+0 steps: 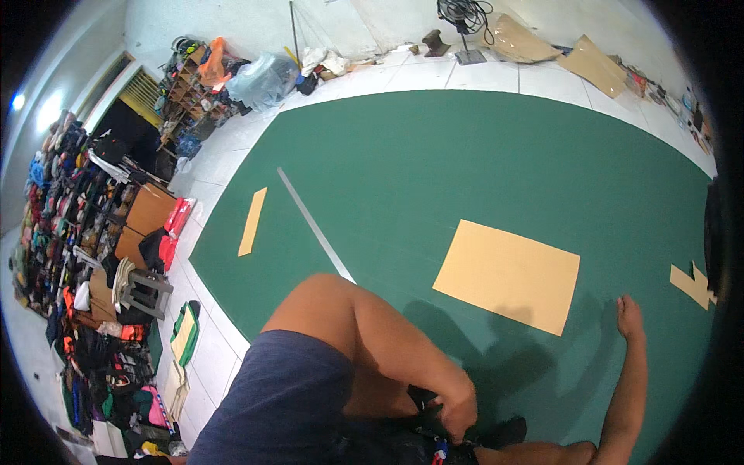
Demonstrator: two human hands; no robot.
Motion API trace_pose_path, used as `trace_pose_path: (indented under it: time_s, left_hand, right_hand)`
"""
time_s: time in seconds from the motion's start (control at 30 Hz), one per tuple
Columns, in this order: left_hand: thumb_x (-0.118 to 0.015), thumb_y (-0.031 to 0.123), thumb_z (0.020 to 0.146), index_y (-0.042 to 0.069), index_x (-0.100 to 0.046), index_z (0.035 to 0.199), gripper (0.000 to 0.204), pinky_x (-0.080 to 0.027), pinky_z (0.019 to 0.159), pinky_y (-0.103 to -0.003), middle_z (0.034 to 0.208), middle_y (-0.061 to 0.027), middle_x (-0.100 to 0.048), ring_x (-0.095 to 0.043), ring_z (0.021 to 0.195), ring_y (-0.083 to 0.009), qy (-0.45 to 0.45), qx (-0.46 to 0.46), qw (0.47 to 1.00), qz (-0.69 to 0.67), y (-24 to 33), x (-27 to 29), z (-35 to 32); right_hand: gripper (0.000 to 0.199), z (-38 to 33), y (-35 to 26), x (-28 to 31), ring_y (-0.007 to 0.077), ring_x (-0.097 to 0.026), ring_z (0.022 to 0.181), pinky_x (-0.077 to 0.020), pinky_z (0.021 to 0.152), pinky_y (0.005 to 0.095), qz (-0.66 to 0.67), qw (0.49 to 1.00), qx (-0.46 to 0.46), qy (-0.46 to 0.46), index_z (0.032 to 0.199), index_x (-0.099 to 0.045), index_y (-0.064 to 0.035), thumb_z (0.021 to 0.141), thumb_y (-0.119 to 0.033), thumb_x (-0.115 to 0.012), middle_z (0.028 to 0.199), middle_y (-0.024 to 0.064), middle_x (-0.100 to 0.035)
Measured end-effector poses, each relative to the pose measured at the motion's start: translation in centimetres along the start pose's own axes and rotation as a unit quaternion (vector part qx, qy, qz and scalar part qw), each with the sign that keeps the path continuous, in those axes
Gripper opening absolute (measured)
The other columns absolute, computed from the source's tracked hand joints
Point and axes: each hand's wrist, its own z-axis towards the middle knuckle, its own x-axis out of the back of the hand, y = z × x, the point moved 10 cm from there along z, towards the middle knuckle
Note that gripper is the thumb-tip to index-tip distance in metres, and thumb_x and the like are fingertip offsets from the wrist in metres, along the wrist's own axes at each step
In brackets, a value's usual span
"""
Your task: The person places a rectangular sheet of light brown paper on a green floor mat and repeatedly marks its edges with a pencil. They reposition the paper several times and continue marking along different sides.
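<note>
I am crouched on a large green cloth (465, 155) spread over the tiled floor, with my bent knee (329, 291) in blue shorts in the middle. My left hand (456, 409) is low by my foot, fingers curled on a black object (422, 399) that I cannot identify. My right hand (629, 314) rests flat and spread on the cloth, just right of a tan paper rectangle (508, 275). A long metal ruler (314, 225) and a narrow tan strip (253, 221) lie further left. Another tan cutout (694, 285) sits at the right edge.
Heaps of clothes and bags (77, 232) line the left wall, with a small grey stool (147, 288) beside them. A cluttered shelf (194, 85), a clear plastic sack (263, 77), a stand's base (469, 54) and cardboard sheets (593, 66) stand along the far wall.
</note>
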Motion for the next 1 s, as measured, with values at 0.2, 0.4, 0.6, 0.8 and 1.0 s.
trace_pose_path:
  time_s: [0.2, 0.4, 0.6, 0.8, 1.0]
  left_hand:
    - [-0.061, 0.047, 0.098, -0.003, -0.057, 0.133, 0.061, -0.052, 0.098, -0.053, 0.121, -0.0274, -0.068, -0.065, 0.114, -0.0436, 0.406, 0.054, 0.911, 0.052, 1.4, 19.1, -16.6]
    - [-0.067, 0.037, 0.093, 0.000, -0.064, 0.127, 0.051, -0.054, 0.096, -0.048, 0.124, -0.0244, -0.068, -0.067, 0.113, -0.0387, 0.688, 0.164, 0.701, -0.094, -21.5, 21.3, -29.2]
    - [-0.069, 0.037, 0.092, 0.003, -0.056, 0.141, 0.061, -0.040, 0.115, -0.051, 0.144, -0.0268, -0.054, -0.049, 0.137, -0.0424, 0.601, 0.243, 0.759, -0.062, -34.0, 11.5, -19.3]
    - [-0.069, 0.029, 0.094, 0.006, -0.048, 0.150, 0.064, -0.039, 0.118, -0.052, 0.155, -0.0294, -0.042, -0.044, 0.141, -0.0476, 0.680, 0.258, 0.686, -0.015, -34.2, 9.0, -19.2]
    - [-0.069, 0.035, 0.095, 0.012, -0.043, 0.156, 0.069, -0.034, 0.121, -0.052, 0.162, -0.0267, -0.033, -0.033, 0.149, -0.0477, 0.667, 0.284, 0.688, 0.023, -34.4, 12.1, -20.6]
  right_hand:
    - [0.036, 0.5, 6.6, 1.6, 0.0432, -0.062, 0.093, -0.0485, 0.083, 0.0501, -0.050, 0.997, 0.000, 0.067, 0.108, -0.057, 0.0011, 0.110, -0.032, -0.045, 0.101, 0.0249, -0.064]
    - [0.037, -2.6, 2.8, 2.0, 0.0443, -0.063, 0.094, -0.0493, 0.082, 0.0514, 0.007, 0.998, -0.058, -0.021, 0.107, -0.057, 0.0024, 0.110, -0.032, -0.044, 0.101, 0.0252, -0.065]
    - [0.042, -5.8, 8.4, 5.8, 0.0420, -0.063, 0.115, -0.0483, 0.099, 0.0496, -0.024, 0.994, -0.104, 0.034, 0.126, -0.060, 0.0022, 0.110, -0.034, -0.046, 0.121, 0.0243, -0.067]
    - [0.046, -8.7, 4.9, 5.7, 0.0421, -0.060, 0.125, -0.0465, 0.107, 0.0496, -0.091, 0.987, -0.115, -0.069, 0.137, -0.058, -0.0012, 0.110, -0.036, -0.045, 0.134, 0.0235, -0.064]
    - [0.039, -9.3, -5.8, 1.6, 0.0422, -0.058, 0.127, -0.0469, 0.107, 0.0506, -0.159, 0.966, -0.021, -0.202, 0.134, -0.061, -0.0078, 0.108, -0.034, -0.047, 0.138, 0.0221, -0.062]
